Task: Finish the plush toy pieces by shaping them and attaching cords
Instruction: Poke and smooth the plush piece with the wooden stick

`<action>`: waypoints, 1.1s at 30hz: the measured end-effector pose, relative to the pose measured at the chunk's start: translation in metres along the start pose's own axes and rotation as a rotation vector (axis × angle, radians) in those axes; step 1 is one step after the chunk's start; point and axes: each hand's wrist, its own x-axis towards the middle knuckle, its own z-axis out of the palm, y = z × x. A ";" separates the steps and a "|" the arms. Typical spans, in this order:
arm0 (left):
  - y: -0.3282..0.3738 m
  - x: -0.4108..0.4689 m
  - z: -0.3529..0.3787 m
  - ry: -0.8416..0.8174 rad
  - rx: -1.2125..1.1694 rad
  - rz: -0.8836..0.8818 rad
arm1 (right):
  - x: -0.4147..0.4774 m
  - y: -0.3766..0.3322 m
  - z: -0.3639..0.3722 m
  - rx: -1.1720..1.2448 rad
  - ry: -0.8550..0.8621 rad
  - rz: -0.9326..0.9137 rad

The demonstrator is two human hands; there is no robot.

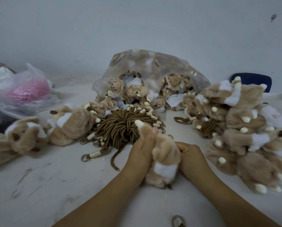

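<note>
At the nearest edge of the white table (55, 185) lies a metal ring on a brown loop (178, 221), partly cut off by the frame. Just beyond it, both forearms reach in to a tan plush toy piece (165, 154) with a white patch, which is held upright on the table between the hands. The left hand (141, 151) wraps its side with the thumb up, and the right hand (191, 154) has its fingers (183, 147) curled into the other side, so both grip the piece. To the left lies a loose cord with a ring (94, 154). Behind the hands sits a bundle of brown cords (120, 126), each with a cream wrapped end. A tall pile of plush pieces (245, 128) fills the right side, and a few more plush pieces (55, 126) lie at the left. Farther back a clear bag (146, 79) spills crumpled tan pieces, a plastic bag with pink contents (27, 90) sits at far left, and a blue object (251, 79) shows behind the right pile
</note>
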 end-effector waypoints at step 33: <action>0.007 0.002 -0.009 -0.107 -0.008 -0.005 | 0.002 0.012 -0.018 0.104 -0.006 0.072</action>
